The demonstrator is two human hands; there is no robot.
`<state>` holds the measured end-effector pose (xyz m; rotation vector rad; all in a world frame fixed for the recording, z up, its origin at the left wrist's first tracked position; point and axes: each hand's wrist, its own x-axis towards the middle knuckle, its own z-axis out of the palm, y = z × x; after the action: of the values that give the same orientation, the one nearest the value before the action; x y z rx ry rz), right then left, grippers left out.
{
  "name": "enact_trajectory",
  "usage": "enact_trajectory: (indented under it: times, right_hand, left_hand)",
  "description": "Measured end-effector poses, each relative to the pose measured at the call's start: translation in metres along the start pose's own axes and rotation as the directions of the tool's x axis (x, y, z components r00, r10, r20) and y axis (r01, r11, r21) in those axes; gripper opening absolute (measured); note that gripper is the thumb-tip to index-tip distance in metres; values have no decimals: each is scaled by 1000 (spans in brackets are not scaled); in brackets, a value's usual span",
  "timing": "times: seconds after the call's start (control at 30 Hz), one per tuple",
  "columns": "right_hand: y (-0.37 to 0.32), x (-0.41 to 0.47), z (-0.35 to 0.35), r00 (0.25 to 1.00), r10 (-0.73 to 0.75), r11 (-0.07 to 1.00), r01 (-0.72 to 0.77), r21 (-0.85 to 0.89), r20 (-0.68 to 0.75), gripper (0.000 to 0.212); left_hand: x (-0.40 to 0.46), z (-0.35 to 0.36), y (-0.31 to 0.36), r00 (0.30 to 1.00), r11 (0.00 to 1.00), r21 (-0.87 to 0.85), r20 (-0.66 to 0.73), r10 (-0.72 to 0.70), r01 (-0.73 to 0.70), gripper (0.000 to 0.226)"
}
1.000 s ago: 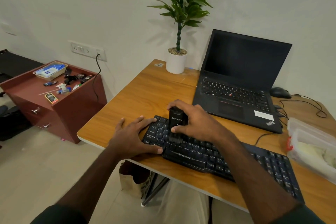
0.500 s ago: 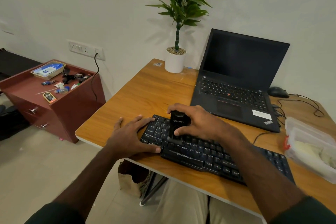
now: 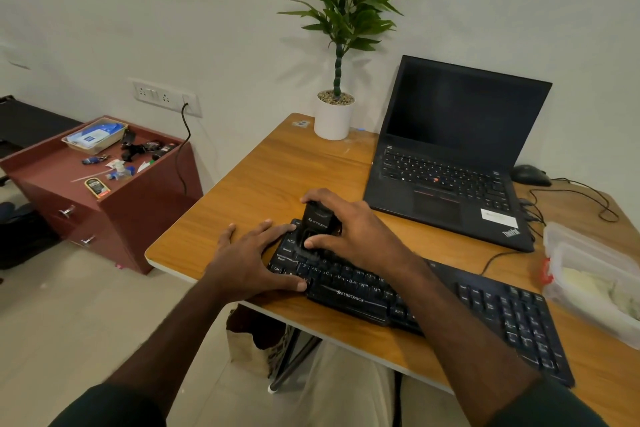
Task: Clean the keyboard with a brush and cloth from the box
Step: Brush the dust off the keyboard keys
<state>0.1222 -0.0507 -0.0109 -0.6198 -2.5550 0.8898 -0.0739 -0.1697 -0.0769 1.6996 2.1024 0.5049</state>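
A black keyboard (image 3: 433, 302) lies along the front edge of the wooden desk (image 3: 270, 184). My right hand (image 3: 353, 229) grips a black brush (image 3: 317, 225) with its bristles down on the keys at the keyboard's upper left. My left hand (image 3: 252, 256) rests flat on the keyboard's left end, fingers spread and thumb along the front edge. A clear plastic box (image 3: 595, 274) with a pale cloth inside stands at the desk's right.
An open black laptop (image 3: 450, 163) stands behind the keyboard, with a potted plant (image 3: 334, 114) to its left and a black mouse (image 3: 530, 175) with cables to its right. A red-brown cabinet (image 3: 104, 191) with small items stands left of the desk.
My right hand has moved the brush a little toward the keyboard's far left corner. My left hand stays in place on the keyboard's left end.
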Motion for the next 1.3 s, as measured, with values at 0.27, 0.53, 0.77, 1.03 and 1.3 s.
enact_trajectory:
  times: [0.27, 0.53, 0.77, 1.03, 1.3]
  right_hand:
    - [27, -23, -55, 959, 147, 979, -106, -175, 244, 63]
    - [23, -27, -23, 998, 67, 997, -67, 25, 14, 59]
    - [46, -56, -60, 972, 181, 982, -172, -72, 150, 59]
    - [28, -46, -41, 994, 82, 996, -79, 51, -66, 57]
    - [42, -62, -60, 981, 153, 983, -139, -119, 118, 58]
  left_hand:
    - [2, 2, -4, 1000, 1000, 16, 3, -7, 7, 120]
    - [3, 2, -4, 1000, 1000, 10, 10, -8, 8, 121]
    - [3, 3, -5, 1000, 1000, 15, 3, 3, -3, 122]
    - [5, 4, -4, 1000, 999, 44, 3, -9, 9, 121]
    - [3, 3, -2, 1000, 999, 41, -2, -3, 3, 122]
